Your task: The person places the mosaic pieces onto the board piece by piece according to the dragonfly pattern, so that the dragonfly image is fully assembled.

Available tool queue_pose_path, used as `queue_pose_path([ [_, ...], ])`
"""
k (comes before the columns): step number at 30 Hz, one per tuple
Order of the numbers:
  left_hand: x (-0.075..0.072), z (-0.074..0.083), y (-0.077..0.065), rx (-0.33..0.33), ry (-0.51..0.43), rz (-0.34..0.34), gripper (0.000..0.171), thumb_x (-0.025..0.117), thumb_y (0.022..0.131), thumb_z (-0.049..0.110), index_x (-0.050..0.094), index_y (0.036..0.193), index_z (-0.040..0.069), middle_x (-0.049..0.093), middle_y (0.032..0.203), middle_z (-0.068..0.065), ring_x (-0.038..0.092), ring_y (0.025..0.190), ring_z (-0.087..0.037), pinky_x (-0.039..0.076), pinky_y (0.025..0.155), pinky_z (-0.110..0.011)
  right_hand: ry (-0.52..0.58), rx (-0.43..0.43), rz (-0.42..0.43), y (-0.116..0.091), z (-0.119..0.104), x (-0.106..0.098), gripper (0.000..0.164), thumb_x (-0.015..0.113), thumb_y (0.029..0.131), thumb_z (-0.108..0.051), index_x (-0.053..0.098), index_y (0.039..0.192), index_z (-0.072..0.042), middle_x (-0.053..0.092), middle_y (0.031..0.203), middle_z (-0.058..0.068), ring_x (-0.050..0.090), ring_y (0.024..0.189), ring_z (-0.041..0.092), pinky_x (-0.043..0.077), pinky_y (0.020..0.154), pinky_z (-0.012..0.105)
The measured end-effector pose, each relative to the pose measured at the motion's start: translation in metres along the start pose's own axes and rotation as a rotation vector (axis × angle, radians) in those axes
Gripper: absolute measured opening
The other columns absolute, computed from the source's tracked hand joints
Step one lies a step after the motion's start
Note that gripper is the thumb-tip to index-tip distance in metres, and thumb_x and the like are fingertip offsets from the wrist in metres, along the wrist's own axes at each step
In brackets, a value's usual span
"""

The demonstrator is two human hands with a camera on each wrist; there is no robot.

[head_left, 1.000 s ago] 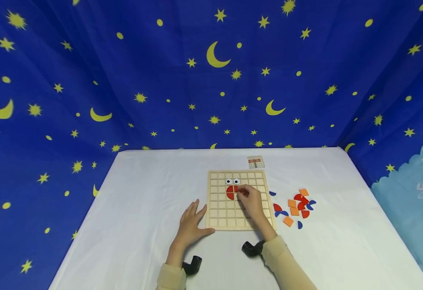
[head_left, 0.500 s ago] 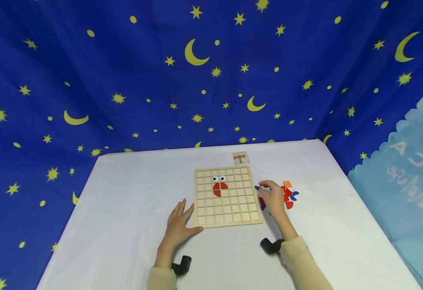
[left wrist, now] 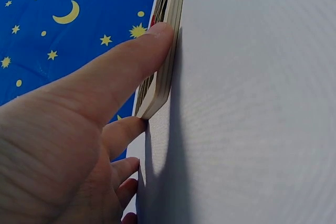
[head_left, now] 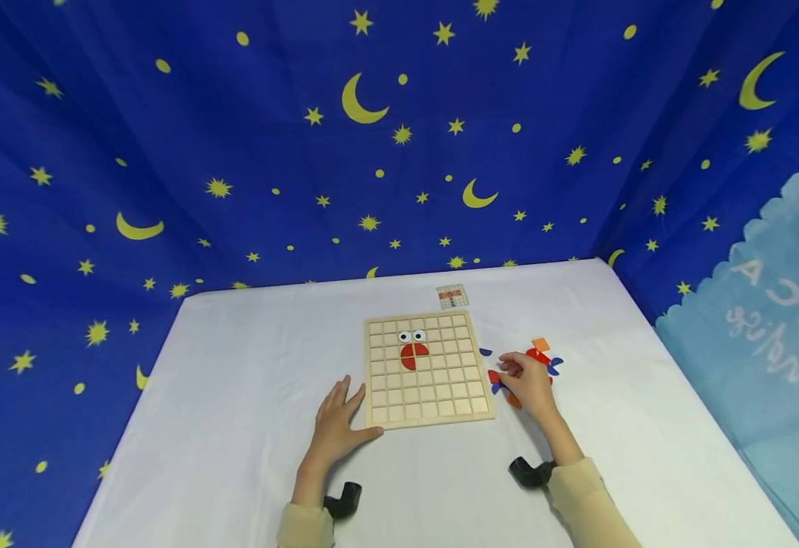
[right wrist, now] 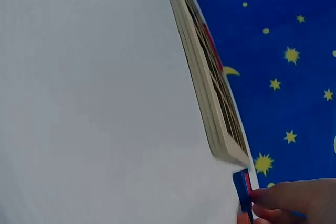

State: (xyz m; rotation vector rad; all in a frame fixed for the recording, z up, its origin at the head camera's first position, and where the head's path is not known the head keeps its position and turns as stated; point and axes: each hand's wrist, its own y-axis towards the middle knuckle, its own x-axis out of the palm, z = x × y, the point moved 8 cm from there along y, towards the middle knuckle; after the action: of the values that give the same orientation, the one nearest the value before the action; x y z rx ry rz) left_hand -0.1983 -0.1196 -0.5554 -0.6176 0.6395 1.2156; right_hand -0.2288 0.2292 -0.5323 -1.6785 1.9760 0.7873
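A wooden grid board [head_left: 434,396] lies on the table. Two white eye discs [head_left: 412,336] sit on it, above three red quarter-circle pieces [head_left: 409,362]. My left hand [head_left: 334,420] is spread at the board's near left corner, the thumb along the front edge and the index finger at the left side. Right of the board, my right hand [head_left: 528,384] reaches into the loose pieces, thumb tip at a red piece [head_left: 493,376] and index finger held apart. Beside that red piece lies a blue piece [right wrist: 242,190]. The hand hides part of the pile.
A small picture card [head_left: 452,296] lies behind the board. A blue half-circle [head_left: 485,352] is close to its right side. Orange [head_left: 541,344], red and blue pieces surround my right hand. Black wrist mounts [head_left: 531,472] project inward from both wrists. A starry curtain [head_left: 290,114] borders the table.
My right hand has left the board and moved right to the loose pieces, then slightly nearer me past the blue half-circle. A red piece stays on the board. The left hand keeps its place.
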Motion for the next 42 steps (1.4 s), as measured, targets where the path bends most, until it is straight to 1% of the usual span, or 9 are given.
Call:
queue_pose_path([
  [6, 0.0008, -0.0004, -0.0046, -0.008, 0.002, -0.001, 0.090, 0.080, 0.070, 0.040, 0.041, 0.142, 0.003, 0.021, 0.156, -0.024, 0.014, 0.145, -0.044, 0.011, 0.116, -0.062, -0.066, -0.025, -0.013, -0.0092, -0.0054, 0.0090, 0.029, 0.078, 0.075, -0.007, 0.068, 0.101, 0.001, 0.070, 0.087, 0.011, 0.054, 0.068, 0.012, 0.045, 0.060, 0.019],
  [9, -0.0010, 0.0017, -0.0046, -0.011, -0.004, 0.000, 0.089, 0.080, 0.071, 0.039, 0.041, 0.143, 0.003, 0.020, 0.157, -0.023, 0.014, 0.145, -0.044, 0.011, 0.116, -0.062, -0.050, -0.043, -0.007, -0.0104, -0.0089, 0.0104, 0.032, 0.080, 0.073, -0.009, 0.068, 0.101, 0.001, 0.070, 0.088, 0.013, 0.052, 0.068, 0.013, 0.044, 0.059, 0.020],
  [12, -0.0027, 0.0022, -0.0040, -0.016, -0.007, 0.000, 0.089, 0.080, 0.071, 0.039, 0.041, 0.143, 0.004, 0.020, 0.157, -0.022, 0.013, 0.146, -0.043, 0.011, 0.116, -0.061, -0.025, -0.045, 0.008, -0.0086, -0.0095, 0.0114, 0.030, 0.079, 0.074, -0.005, 0.068, 0.101, 0.003, 0.069, 0.089, 0.015, 0.051, 0.067, 0.011, 0.044, 0.057, 0.018],
  [19, -0.0037, 0.0024, -0.0012, -0.012, 0.009, 0.005, 0.089, 0.080, 0.071, 0.039, 0.041, 0.143, 0.004, 0.021, 0.157, -0.022, 0.014, 0.146, -0.042, 0.012, 0.116, -0.061, 0.039, -0.053, 0.024, -0.0041, -0.0083, 0.0119, 0.028, 0.075, 0.076, 0.001, 0.067, 0.102, 0.006, 0.069, 0.091, 0.020, 0.061, 0.066, 0.011, 0.049, 0.056, 0.016],
  [24, -0.0020, 0.0021, -0.0007, -0.011, 0.009, 0.001, 0.090, 0.080, 0.071, 0.040, 0.040, 0.143, 0.004, 0.020, 0.157, -0.023, 0.014, 0.146, -0.043, 0.011, 0.117, -0.060, 0.057, -0.028, -0.002, -0.0036, -0.0050, 0.0106, 0.027, 0.074, 0.078, -0.003, 0.067, 0.103, 0.005, 0.066, 0.083, 0.015, 0.056, 0.065, 0.007, 0.048, 0.055, 0.015],
  [28, -0.0010, 0.0017, -0.0012, -0.019, 0.003, -0.002, 0.090, 0.080, 0.071, 0.040, 0.040, 0.143, 0.004, 0.020, 0.157, -0.023, 0.013, 0.146, -0.042, 0.011, 0.117, -0.060, 0.049, -0.019, -0.039, -0.0040, -0.0025, 0.0085, 0.027, 0.072, 0.079, -0.001, 0.066, 0.104, 0.005, 0.064, 0.079, 0.011, 0.052, 0.064, 0.004, 0.047, 0.057, 0.015],
  [34, -0.0009, 0.0023, -0.0016, -0.021, 0.004, 0.002, 0.089, 0.080, 0.072, 0.040, 0.040, 0.144, 0.004, 0.020, 0.157, -0.022, 0.013, 0.146, -0.042, 0.011, 0.117, -0.060, 0.036, -0.031, -0.072, -0.0042, -0.0012, 0.0076, 0.029, 0.066, 0.077, 0.005, 0.066, 0.106, 0.004, 0.066, 0.087, 0.014, 0.051, 0.065, 0.005, 0.045, 0.057, 0.016],
  [39, -0.0003, 0.0024, -0.0018, -0.029, 0.005, -0.004, 0.089, 0.080, 0.072, 0.039, 0.040, 0.144, 0.004, 0.020, 0.157, -0.022, 0.013, 0.146, -0.042, 0.010, 0.117, -0.060, 0.048, -0.061, -0.076, -0.0067, -0.0030, 0.0085, 0.035, 0.073, 0.073, 0.004, 0.065, 0.107, 0.004, 0.066, 0.096, 0.018, 0.049, 0.062, 0.002, 0.045, 0.055, 0.017],
  [42, -0.0007, 0.0026, -0.0018, -0.029, 0.003, -0.001, 0.089, 0.080, 0.071, 0.039, 0.040, 0.143, 0.004, 0.020, 0.157, -0.022, 0.014, 0.146, -0.042, 0.011, 0.117, -0.060, 0.044, -0.081, -0.073, -0.0071, -0.0039, 0.0099, 0.036, 0.077, 0.073, 0.002, 0.066, 0.107, 0.003, 0.065, 0.096, 0.018, 0.048, 0.062, 0.001, 0.045, 0.055, 0.017],
])
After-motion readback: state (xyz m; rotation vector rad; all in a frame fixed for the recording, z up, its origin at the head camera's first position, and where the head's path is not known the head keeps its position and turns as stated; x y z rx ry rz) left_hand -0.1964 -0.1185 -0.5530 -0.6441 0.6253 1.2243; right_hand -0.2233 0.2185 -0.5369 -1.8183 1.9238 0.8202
